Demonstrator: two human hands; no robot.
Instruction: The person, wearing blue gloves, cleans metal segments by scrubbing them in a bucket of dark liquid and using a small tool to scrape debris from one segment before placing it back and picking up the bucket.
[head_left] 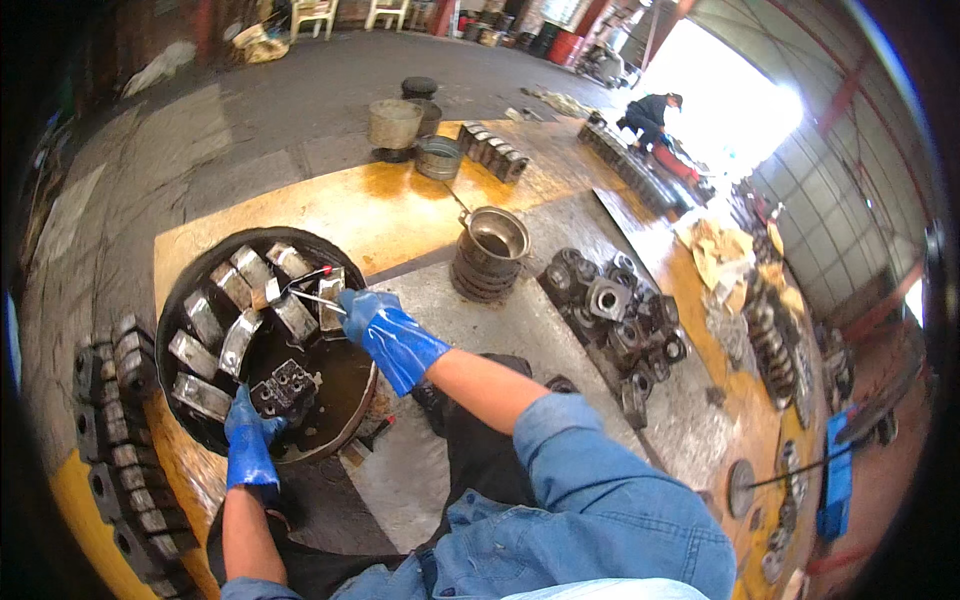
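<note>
My left hand [252,432], in a blue rubber glove, grips the lower left edge of a dark, greasy metal block with holes [285,388]. This block is over dark liquid in a big round pan [335,425]. My right hand [375,325], gloved alike, is closed round a thin, light-coloured rod-shaped tool [318,299]. The tool reaches left over the pan, and its far end is too small to make out. Several wet, shinier metal blocks [204,320] line the pan's left and far sides. One curved block [239,342] lies just beyond my left fingers.
Dark metal blocks [128,455] are stacked left of the pan. A metal pot [497,235] stands on a ribbed base ahead. Greasy parts [608,300] are heaped to the right. Buckets [397,124] and a row of blocks [492,150] stand farther off. Another person [652,115] crouches near the bright doorway.
</note>
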